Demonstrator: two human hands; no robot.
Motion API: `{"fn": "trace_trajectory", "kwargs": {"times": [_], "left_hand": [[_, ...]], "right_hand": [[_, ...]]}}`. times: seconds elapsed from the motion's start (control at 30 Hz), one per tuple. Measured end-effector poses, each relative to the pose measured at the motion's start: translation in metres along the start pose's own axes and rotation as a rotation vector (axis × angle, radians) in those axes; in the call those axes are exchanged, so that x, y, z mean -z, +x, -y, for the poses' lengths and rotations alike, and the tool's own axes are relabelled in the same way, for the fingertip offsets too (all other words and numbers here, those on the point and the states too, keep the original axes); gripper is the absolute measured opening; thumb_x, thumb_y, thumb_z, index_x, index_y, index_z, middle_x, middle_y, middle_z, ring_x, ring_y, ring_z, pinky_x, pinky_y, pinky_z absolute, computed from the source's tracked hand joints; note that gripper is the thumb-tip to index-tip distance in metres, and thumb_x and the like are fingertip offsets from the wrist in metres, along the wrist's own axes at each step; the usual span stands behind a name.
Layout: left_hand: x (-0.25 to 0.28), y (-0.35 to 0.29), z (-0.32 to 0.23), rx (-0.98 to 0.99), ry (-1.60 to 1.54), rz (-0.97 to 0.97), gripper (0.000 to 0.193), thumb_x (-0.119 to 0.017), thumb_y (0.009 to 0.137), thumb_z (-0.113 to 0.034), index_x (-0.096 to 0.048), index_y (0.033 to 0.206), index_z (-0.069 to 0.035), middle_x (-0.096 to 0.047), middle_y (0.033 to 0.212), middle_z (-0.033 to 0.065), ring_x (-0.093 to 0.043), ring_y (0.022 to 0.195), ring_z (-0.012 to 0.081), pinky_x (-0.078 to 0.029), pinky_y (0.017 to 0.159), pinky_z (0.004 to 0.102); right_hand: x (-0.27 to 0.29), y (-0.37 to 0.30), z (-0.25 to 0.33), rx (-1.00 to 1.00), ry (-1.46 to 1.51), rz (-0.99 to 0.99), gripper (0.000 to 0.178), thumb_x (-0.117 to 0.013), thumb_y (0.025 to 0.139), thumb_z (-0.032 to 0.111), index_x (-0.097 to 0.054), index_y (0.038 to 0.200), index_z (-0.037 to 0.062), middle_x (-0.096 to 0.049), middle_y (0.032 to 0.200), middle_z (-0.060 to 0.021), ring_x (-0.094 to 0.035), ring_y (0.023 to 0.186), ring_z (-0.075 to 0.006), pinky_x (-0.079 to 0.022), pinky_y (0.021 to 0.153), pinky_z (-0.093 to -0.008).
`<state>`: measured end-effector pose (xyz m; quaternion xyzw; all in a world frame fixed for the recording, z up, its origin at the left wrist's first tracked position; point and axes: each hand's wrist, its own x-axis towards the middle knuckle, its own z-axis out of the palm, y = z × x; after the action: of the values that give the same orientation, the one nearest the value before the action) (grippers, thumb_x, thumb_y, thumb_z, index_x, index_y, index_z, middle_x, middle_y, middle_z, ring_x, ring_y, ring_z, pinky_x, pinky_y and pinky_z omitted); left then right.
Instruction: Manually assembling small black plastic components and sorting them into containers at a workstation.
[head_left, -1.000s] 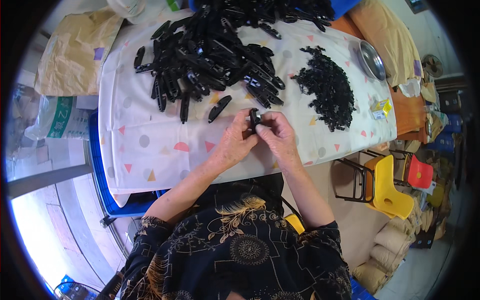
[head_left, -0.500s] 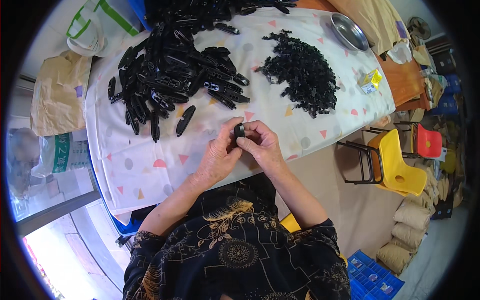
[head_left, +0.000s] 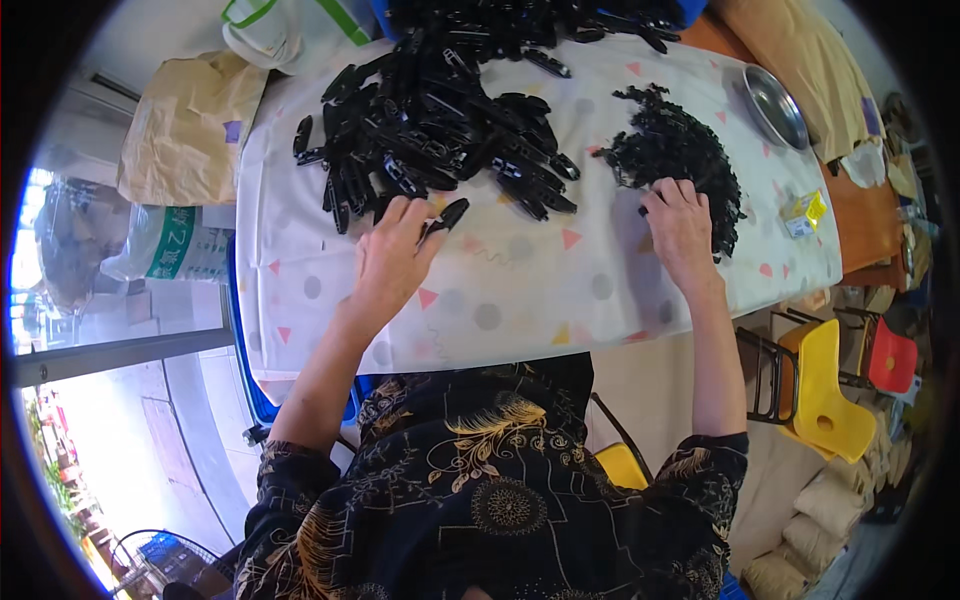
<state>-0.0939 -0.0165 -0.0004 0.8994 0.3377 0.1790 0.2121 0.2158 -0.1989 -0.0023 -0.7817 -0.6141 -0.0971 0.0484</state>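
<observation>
My left hand [head_left: 393, 255] is at the near edge of a heap of oblong black plastic pieces [head_left: 430, 120]. Its fingers and thumb close around one oblong black plastic piece [head_left: 452, 214], whose far end sticks out to the right. My right hand [head_left: 682, 232] reaches onto the near left side of a pile of small black plastic parts [head_left: 690, 140]. The fingers there are curled down, with a dark bit at the fingertips that is too small to name. The two hands are well apart over the patterned white tablecloth [head_left: 500, 300].
At the back right sit a round metal bowl [head_left: 775, 107] and a small yellow-and-white box [head_left: 803, 214]. Brown paper bags [head_left: 185, 130] stand on the left. Yellow [head_left: 825, 390] and red [head_left: 893, 350] chairs are on the right, near stacked sacks [head_left: 830, 500].
My hands have parted from around a black piece held between them. The left went to the oblong pieces, the right to the small parts. The whole view has shifted too.
</observation>
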Motion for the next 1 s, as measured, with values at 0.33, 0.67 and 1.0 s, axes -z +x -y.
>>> {"fn": "trace_trajectory", "kwargs": {"times": [0.33, 0.67, 1.0], "left_hand": [[-0.016, 0.014, 0.021, 0.08, -0.359, 0.041, 0.028, -0.068, 0.081, -0.012, -0.053, 0.105, -0.006, -0.061, 0.078, 0.0081, -0.062, 0.068, 0.0213, -0.048, 0.056, 0.031], [-0.019, -0.005, 0.021, 0.483, -1.672, 0.301, 0.028, -0.066, 0.087, -0.013, -0.049, 0.109, -0.011, -0.063, 0.096, 0.013, -0.065, 0.08, 0.021, -0.042, 0.047, 0.0187], [-0.025, -0.019, 0.007, 0.498, -1.75, 0.375, 0.033, -0.055, 0.092, -0.016, -0.047, 0.121, -0.003, -0.064, 0.105, 0.0164, -0.066, 0.092, 0.0237, -0.05, 0.058, 0.0228]], "right_hand": [[-0.026, 0.015, 0.015, -0.467, 1.207, -0.103, 0.007, -0.063, 0.088, 0.009, -0.062, 0.091, 0.0019, -0.062, 0.079, 0.0017, -0.057, 0.071, -0.0048, -0.045, 0.064, -0.0189], [0.012, 0.027, 0.113, -0.602, 1.826, 0.128, 0.003, -0.06, 0.089, 0.006, -0.058, 0.089, 0.0032, -0.065, 0.089, -0.0106, -0.064, 0.079, -0.0176, -0.05, 0.069, -0.0272], [0.016, 0.024, 0.143, -0.633, 1.838, 0.195, 0.004, -0.06, 0.088, 0.004, -0.059, 0.092, 0.003, -0.064, 0.085, -0.0082, -0.06, 0.077, -0.0155, -0.048, 0.07, -0.0276]]}}
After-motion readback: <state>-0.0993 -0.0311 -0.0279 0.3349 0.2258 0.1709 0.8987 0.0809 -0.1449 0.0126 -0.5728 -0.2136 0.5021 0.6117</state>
